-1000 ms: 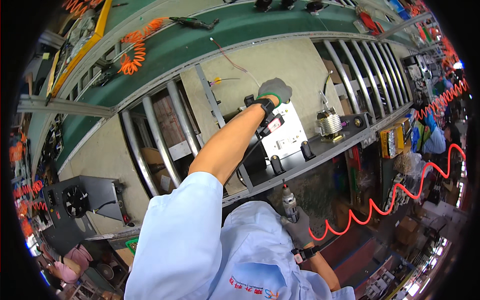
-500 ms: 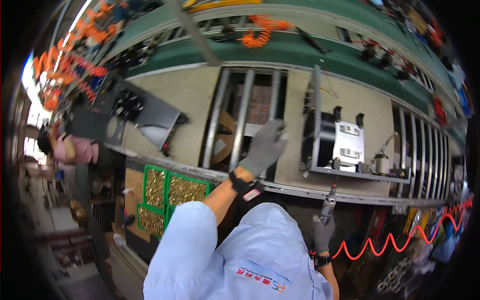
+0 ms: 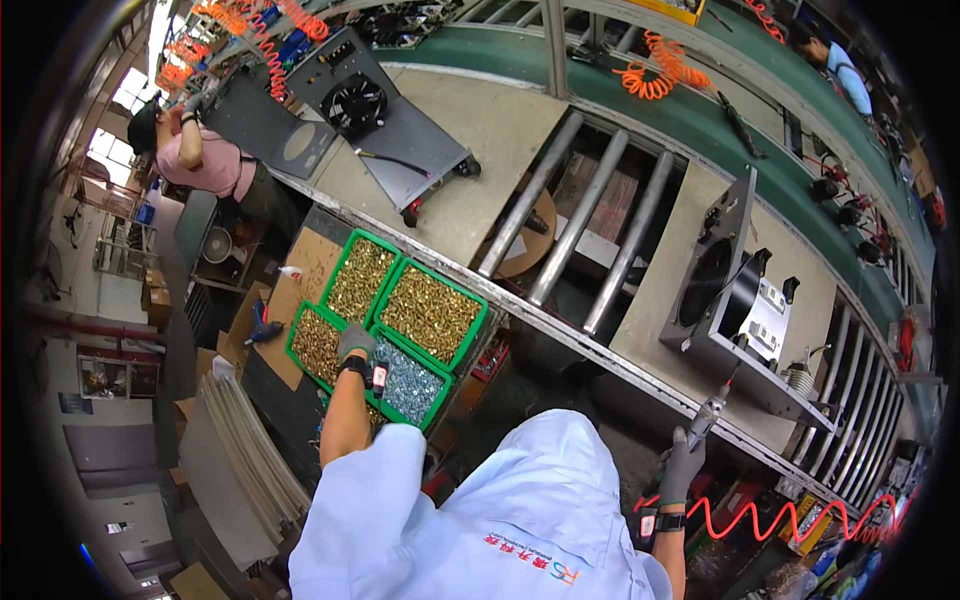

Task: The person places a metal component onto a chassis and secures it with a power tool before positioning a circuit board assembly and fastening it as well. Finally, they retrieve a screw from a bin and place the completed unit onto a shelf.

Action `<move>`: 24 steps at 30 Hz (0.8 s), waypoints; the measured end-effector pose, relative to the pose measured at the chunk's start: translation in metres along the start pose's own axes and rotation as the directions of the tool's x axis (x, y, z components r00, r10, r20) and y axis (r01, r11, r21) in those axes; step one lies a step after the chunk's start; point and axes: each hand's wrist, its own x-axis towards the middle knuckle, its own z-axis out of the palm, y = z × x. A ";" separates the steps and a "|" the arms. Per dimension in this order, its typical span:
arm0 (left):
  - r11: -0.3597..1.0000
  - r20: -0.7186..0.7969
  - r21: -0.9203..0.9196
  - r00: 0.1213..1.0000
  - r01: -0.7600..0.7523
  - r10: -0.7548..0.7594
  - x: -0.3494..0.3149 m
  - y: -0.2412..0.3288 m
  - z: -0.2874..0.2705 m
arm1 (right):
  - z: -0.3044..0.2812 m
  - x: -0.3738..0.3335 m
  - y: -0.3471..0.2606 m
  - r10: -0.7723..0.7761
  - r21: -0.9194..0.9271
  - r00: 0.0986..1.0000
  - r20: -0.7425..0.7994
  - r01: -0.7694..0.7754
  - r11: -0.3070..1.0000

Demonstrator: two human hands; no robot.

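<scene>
My left hand (image 3: 357, 343), in a grey glove, is down among the green bins, where the brass-coloured and silver ones meet. Its fingertips are hidden, so I cannot tell whether it holds anything. Around it are a bin of brass-coloured screws (image 3: 432, 310), a second such bin (image 3: 360, 277) and a bin of silvery small parts (image 3: 410, 383). My gloved right hand (image 3: 683, 465) is closed around an air screwdriver (image 3: 706, 418), its bit pointing up at the near edge of a grey metal housing (image 3: 765, 375). The housing carries a black round part and a white plate (image 3: 768, 318).
Metal rollers (image 3: 575, 210) run between the pale work boards. Another grey panel with a black fan (image 3: 355, 103) lies on the left board, near a person in pink (image 3: 215, 165). A red coiled hose (image 3: 770, 525) stretches right. A blue-handled tool (image 3: 264, 327) lies left of the bins.
My left hand has gone from above the rollers down left to the screw bins. The view has turned left. My right hand still holds the air screwdriver near the housing.
</scene>
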 end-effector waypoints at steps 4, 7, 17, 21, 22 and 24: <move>0.927 0.390 0.116 0.875 -0.357 0.288 -0.017 -0.019 0.044 | 0.002 -0.007 -0.009 0.018 0.049 0.999 0.031 -0.019 0.999; 0.971 0.051 -0.086 0.972 -0.224 0.228 -0.050 -0.021 0.098 | 0.006 -0.012 -0.018 0.032 0.038 0.999 -0.005 -0.032 0.999; 0.904 -0.183 -0.244 0.932 -0.352 0.313 -0.042 -0.048 0.112 | 0.002 -0.013 -0.016 0.047 0.077 0.998 0.033 -0.049 0.996; 0.880 -0.166 0.035 0.866 -0.473 0.472 -0.040 -0.040 0.095 | 0.005 -0.011 -0.018 0.015 0.080 0.999 0.041 -0.018 0.997; 0.861 -0.234 -0.008 0.838 -0.508 0.493 -0.045 -0.029 0.085 | 0.003 -0.011 -0.020 0.004 0.075 1.000 0.012 -0.005 0.997; 0.776 -0.200 -0.341 0.847 -0.531 0.492 -0.065 0.013 0.058 | 0.002 -0.013 -0.024 0.039 0.049 0.999 0.024 -0.040 0.998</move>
